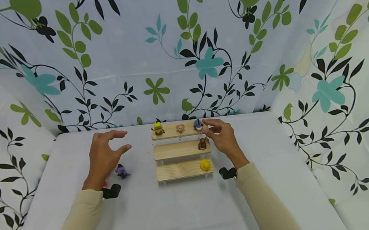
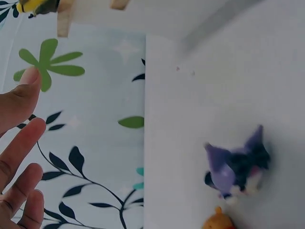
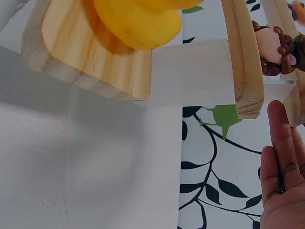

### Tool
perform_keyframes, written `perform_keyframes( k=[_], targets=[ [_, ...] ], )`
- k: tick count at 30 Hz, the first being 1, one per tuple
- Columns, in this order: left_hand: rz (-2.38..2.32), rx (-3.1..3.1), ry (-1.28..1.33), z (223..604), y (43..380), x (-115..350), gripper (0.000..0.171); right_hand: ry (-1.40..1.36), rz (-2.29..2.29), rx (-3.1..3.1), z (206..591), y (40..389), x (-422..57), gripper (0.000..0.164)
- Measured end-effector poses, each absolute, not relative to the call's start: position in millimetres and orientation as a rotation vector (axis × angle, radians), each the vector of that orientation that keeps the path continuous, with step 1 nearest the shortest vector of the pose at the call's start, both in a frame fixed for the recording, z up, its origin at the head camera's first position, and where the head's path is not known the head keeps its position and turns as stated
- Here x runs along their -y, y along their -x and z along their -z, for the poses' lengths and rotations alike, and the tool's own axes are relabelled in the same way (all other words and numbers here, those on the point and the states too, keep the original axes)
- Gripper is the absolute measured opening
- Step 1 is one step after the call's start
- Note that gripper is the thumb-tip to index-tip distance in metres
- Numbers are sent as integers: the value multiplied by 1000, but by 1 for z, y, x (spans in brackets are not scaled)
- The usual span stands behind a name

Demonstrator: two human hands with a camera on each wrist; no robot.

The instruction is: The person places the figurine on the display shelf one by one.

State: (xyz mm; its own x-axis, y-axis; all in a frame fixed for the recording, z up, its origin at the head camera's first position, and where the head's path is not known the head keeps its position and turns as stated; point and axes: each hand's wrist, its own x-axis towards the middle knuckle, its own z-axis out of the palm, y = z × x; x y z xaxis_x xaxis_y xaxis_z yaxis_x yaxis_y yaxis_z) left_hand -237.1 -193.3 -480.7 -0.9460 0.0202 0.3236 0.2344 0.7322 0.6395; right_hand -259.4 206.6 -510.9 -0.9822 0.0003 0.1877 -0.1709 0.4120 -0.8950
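My left hand (image 1: 105, 154) hovers left of the wooden shelves, thumb and forefinger spread with nothing between them. Below it on the table lies a purple figurine with dark pointed ears (image 2: 233, 164). Beside that is a small orange-and-red figurine (image 2: 219, 219), mostly hidden by the hand in the head view. At the top shelf's right end, my right hand (image 1: 223, 137) pinches the right side of a small blue-and-white figurine (image 1: 198, 124) between thumb and forefinger. On that shelf (image 1: 171, 134) also stand a yellow figurine (image 1: 158, 128) and a light brown one (image 1: 180, 128).
The middle shelf (image 1: 175, 150) bears a brown figurine (image 1: 202, 143) at its right end. A yellow hat-like piece (image 1: 205, 164) sits on the right of the lowest shelf (image 1: 179, 170). Behind the white table (image 1: 194, 219) hangs a leaf-patterned cloth (image 1: 142, 36).
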Motion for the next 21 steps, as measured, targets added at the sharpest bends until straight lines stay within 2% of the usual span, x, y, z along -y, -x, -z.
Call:
perform_keyframes(
  k=[10,21],
  targets=[
    [1010,2727,138,499,218,217,44,-153,-1627,2500,512,260,-207,41],
    [947,2797,170,523,208,223,41,-154,-1623,2499,512,260,-207,41]
  ],
)
